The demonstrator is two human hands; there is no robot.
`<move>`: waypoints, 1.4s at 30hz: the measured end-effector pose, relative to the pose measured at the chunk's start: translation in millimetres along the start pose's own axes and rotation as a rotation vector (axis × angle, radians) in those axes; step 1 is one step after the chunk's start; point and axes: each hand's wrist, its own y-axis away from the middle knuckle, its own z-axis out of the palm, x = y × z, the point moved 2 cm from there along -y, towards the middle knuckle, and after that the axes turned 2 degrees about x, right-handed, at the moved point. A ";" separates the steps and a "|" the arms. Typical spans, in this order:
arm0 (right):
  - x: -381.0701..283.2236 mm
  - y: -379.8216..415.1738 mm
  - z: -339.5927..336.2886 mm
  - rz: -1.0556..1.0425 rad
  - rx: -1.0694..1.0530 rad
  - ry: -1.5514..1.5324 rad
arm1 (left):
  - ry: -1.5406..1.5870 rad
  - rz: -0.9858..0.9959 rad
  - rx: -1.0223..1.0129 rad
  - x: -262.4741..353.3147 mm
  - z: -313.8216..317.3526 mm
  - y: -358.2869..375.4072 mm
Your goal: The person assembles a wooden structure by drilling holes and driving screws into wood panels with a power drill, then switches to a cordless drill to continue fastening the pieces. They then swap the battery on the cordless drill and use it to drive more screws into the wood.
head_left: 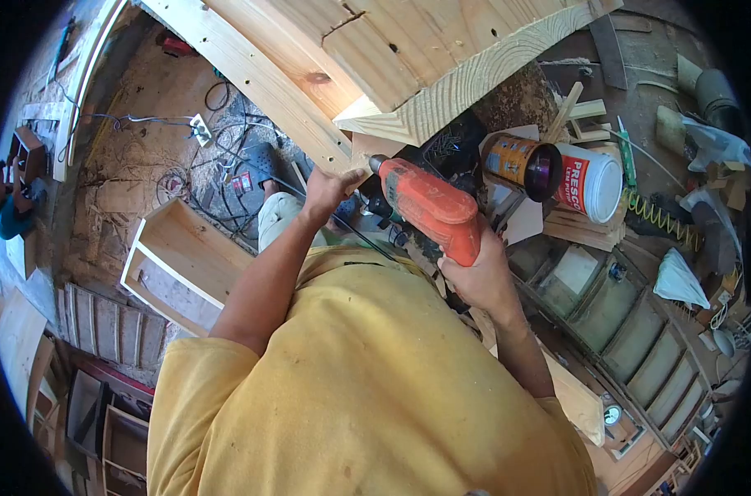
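An orange-red power drill [429, 207] points up and left, its chuck close to the lower corner of a pale wooden frame [286, 112]. My right hand [483, 277] is wrapped round the drill's grip. Against the end of the frame's narrow board, my left hand [330, 192] closes with its thumb and fingers on the wood, just left of the chuck. A thick wooden panel [429, 62] forms the upper part of the frame. Whether a bit or screw sits between chuck and wood is hidden.
Right of the drill stand a brown can [520, 168] and a white-and-red bucket [590, 183]. An open wooden drawer box [185, 256] lies at the left. Cables and a power socket [200, 131] are on the sawdust-covered floor. A yellow coiled hose [665, 221] lies at the right.
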 end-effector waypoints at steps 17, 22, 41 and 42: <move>-0.2 -2.6 4.6 -0.029 0.017 0.000 | 0.053 0.007 0.012 0.2 3.1 0.9; 2.4 -2.6 5.1 -0.028 0.040 0.048 | 0.030 0.015 0.002 1.4 3.6 1.0; 4.0 -3.8 10.9 -0.033 0.054 0.028 | 0.032 0.016 0.003 -4.4 2.7 -2.3; 4.0 -3.7 10.6 -0.028 0.047 0.021 | 0.028 0.019 0.000 -3.0 3.2 -1.5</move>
